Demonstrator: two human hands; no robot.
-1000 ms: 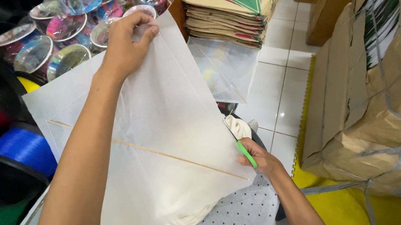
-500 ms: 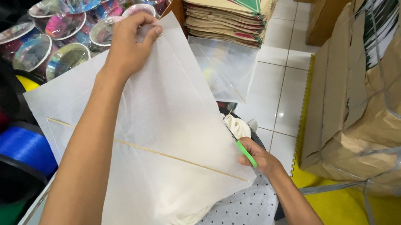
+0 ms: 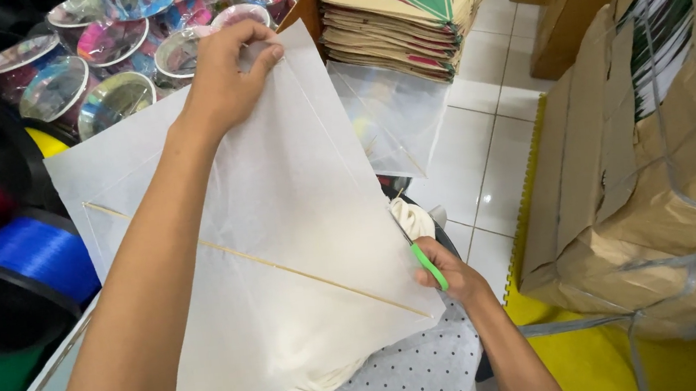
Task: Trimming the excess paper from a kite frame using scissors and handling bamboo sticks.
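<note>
White floor tiles [image 3: 493,161] lie below us; our left hand [image 3: 225,78] pinches the top corner of the white paper kite [image 3: 282,229], our right hand [image 3: 448,271] closed around a green-handled tool [image 3: 429,267] at its edge.

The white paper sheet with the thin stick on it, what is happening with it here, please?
A person holds a white paper kite up over the lap. The left hand grips its top corner, and the right hand holds green-handled scissors at its right edge. A thin bamboo stick runs across the paper. A stack of printed kites lies on the tiled floor beyond.
</note>
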